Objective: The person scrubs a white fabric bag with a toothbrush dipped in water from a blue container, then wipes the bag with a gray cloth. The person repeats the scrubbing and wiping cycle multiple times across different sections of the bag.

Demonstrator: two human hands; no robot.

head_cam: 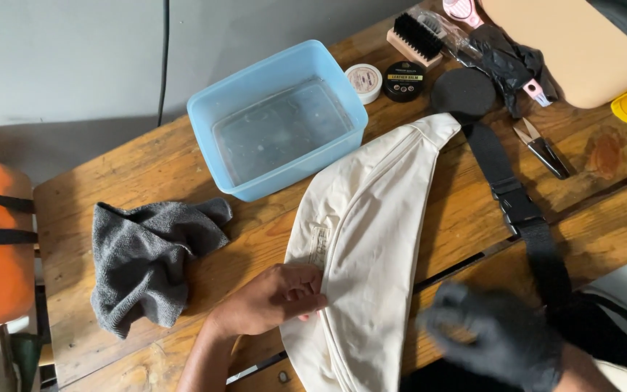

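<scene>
A cream fabric sling bag (371, 239) lies across the wooden table (110, 181), its black strap with a buckle (520, 210) trailing toward the near right. My left hand (277, 297) is bare and presses on the bag's left edge, fingers curled against the fabric near a small label. My right hand (498, 337) wears a black glove and hovers blurred over the bag's near right side, fingers spread, holding nothing that I can see.
A blue plastic tub of water (277, 120) stands behind the bag. A grey cloth (150, 258) lies crumpled at the left. Two small tins (386, 80), a brush (415, 40), a black sponge (462, 93), snips (542, 149) and black gloves (509, 62) sit at the back.
</scene>
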